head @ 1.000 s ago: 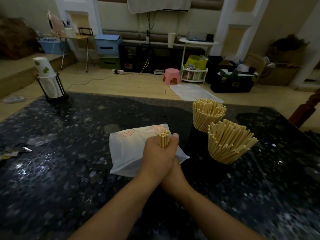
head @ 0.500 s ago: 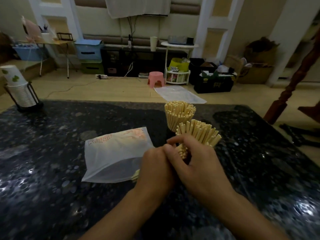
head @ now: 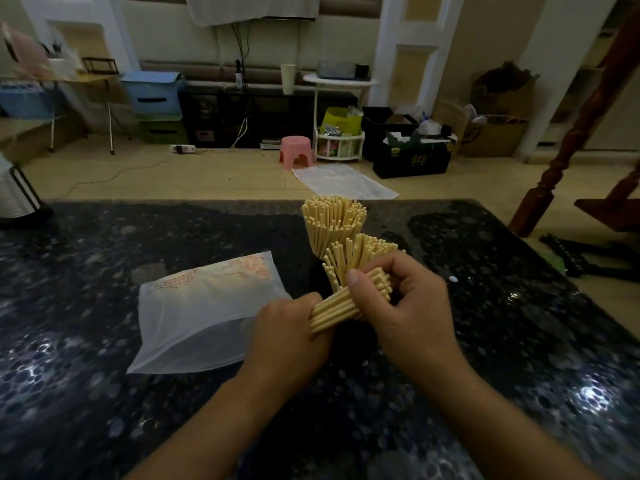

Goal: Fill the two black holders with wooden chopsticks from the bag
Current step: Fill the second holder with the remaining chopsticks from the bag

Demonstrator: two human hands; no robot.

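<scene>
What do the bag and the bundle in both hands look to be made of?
Bag: thin frosted plastic, probably; it is translucent white with soft creases and orange print. Bundle of chopsticks: pale, matte, unfinished-looking wood or bamboo, in uniform straight sticks.

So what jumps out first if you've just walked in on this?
Both hands meet at the middle of the dark table: the left hand and right hand grip one bundle of chopsticks. Just behind stand two packed holders, near and far. The white bag lies to the left.
</scene>
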